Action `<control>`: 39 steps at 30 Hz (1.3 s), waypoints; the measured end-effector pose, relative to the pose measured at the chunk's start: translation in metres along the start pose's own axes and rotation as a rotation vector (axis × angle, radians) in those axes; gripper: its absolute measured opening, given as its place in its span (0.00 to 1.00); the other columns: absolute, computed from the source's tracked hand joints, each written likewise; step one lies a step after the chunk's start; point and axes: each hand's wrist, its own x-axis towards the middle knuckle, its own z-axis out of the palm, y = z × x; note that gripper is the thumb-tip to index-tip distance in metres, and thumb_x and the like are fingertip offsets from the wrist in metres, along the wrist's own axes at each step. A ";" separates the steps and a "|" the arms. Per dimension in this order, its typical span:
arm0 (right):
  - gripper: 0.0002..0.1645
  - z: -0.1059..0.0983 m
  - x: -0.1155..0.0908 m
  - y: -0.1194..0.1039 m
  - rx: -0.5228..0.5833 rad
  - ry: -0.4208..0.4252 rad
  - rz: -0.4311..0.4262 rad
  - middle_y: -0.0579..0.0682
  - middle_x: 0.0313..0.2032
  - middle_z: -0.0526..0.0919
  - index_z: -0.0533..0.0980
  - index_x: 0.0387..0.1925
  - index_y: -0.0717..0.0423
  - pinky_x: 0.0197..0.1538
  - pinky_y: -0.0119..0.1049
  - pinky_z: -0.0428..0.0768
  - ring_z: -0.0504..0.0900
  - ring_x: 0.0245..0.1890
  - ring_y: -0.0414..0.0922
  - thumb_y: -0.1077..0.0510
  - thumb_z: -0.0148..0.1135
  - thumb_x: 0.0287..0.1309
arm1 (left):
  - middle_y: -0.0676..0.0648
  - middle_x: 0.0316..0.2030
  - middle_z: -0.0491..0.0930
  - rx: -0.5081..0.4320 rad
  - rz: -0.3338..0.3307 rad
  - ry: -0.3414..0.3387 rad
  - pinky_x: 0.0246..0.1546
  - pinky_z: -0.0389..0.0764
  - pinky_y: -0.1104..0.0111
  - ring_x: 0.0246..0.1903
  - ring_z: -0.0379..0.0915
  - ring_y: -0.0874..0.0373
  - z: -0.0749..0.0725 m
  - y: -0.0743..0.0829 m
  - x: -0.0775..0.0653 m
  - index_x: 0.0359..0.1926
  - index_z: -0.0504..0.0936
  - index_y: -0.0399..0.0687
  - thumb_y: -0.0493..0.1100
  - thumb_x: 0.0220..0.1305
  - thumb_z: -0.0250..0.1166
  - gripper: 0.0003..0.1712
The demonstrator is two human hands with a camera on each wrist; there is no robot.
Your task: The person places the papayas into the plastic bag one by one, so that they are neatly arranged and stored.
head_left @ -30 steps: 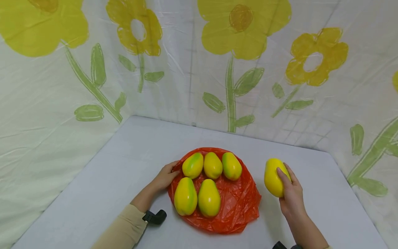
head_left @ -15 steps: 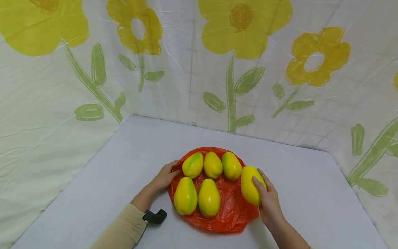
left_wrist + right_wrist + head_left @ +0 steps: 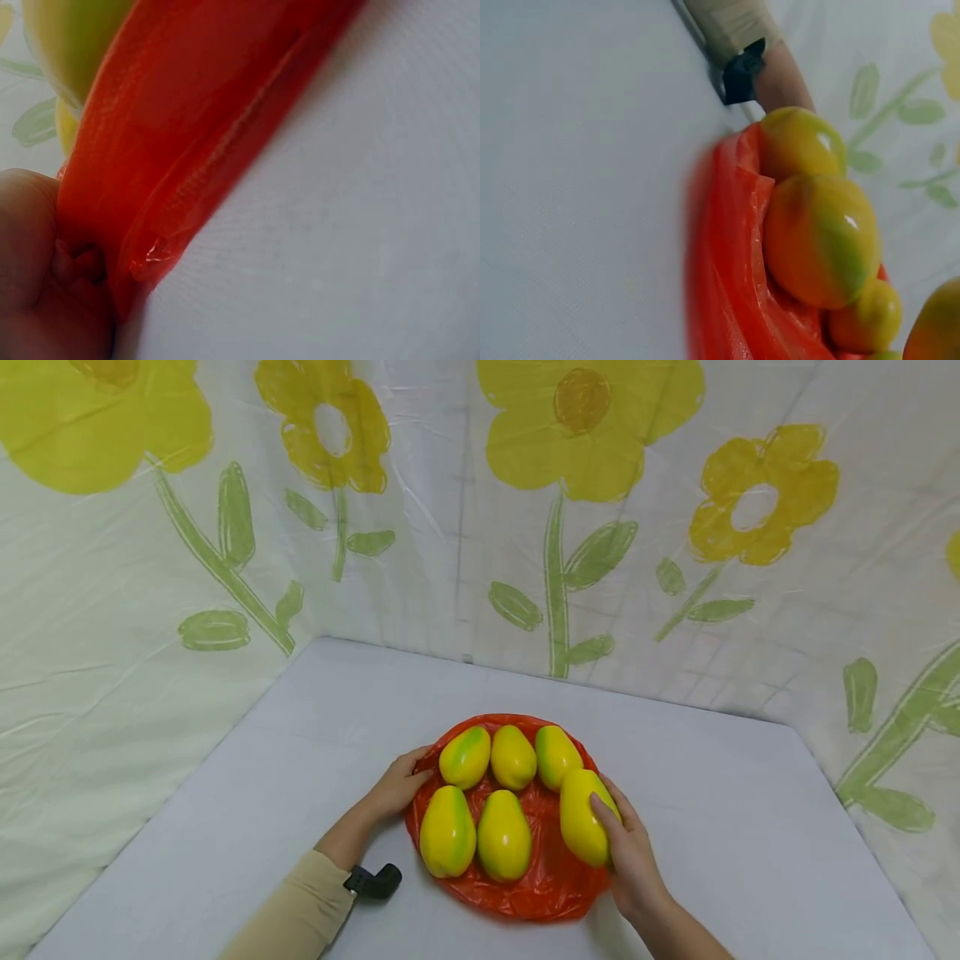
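Observation:
A round, open red plastic bag (image 3: 551, 893) sits on the table with several yellow-green papayas (image 3: 505, 837) inside, in a back row and a front row. At its left rim, my left hand (image 3: 397, 783) pinches the plastic, thumb on the inner side. The left wrist view shows that hand (image 3: 45, 277) close against the bag's red wall (image 3: 172, 112). My right hand (image 3: 632, 852) grips another papaya (image 3: 587, 817) over the right part of the bag, thumb across its near side. This papaya partly covers the back-row right one (image 3: 557, 752). Its fingers are mostly hidden.
A pale table (image 3: 315, 727) carries the bag. Behind and beside it hang white sheets (image 3: 420, 568) printed with yellow flowers. A black wrist mount (image 3: 375, 882) sits on my left wrist, near the bag's front left.
My right hand has carried its papaya leftward, from beside the bag to over its right part, and slightly nearer to me. The left hand and the other papayas stay put.

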 end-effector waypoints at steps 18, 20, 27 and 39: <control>0.47 0.009 0.007 0.018 -0.072 0.008 0.036 0.57 0.71 0.45 0.47 0.72 0.40 0.68 0.55 0.60 0.52 0.66 0.56 0.31 0.51 0.57 | 0.44 0.61 0.71 0.001 -0.011 0.005 0.54 0.77 0.59 0.55 0.71 0.52 0.001 -0.002 0.000 0.65 0.66 0.48 0.37 0.67 0.50 0.25; 0.47 0.010 0.008 0.020 -0.086 0.010 0.042 0.58 0.71 0.44 0.47 0.72 0.41 0.68 0.57 0.58 0.51 0.66 0.57 0.31 0.50 0.57 | 0.43 0.61 0.70 0.005 -0.007 0.006 0.55 0.76 0.58 0.56 0.70 0.51 0.001 -0.002 0.000 0.65 0.66 0.47 0.37 0.67 0.50 0.25; 0.48 0.011 0.010 0.027 -0.086 0.003 0.074 0.59 0.72 0.41 0.44 0.73 0.42 0.67 0.60 0.57 0.48 0.66 0.59 0.30 0.48 0.58 | 0.42 0.62 0.69 0.018 0.011 -0.005 0.59 0.72 0.55 0.59 0.67 0.49 -0.001 -0.001 0.000 0.66 0.65 0.46 0.37 0.68 0.50 0.25; 0.45 0.013 0.012 0.036 -0.041 -0.039 0.055 0.57 0.72 0.42 0.41 0.73 0.42 0.69 0.60 0.50 0.47 0.68 0.58 0.33 0.44 0.62 | 0.41 0.62 0.69 0.033 0.017 0.004 0.59 0.71 0.54 0.60 0.66 0.47 -0.001 0.000 0.000 0.65 0.66 0.45 0.37 0.68 0.50 0.25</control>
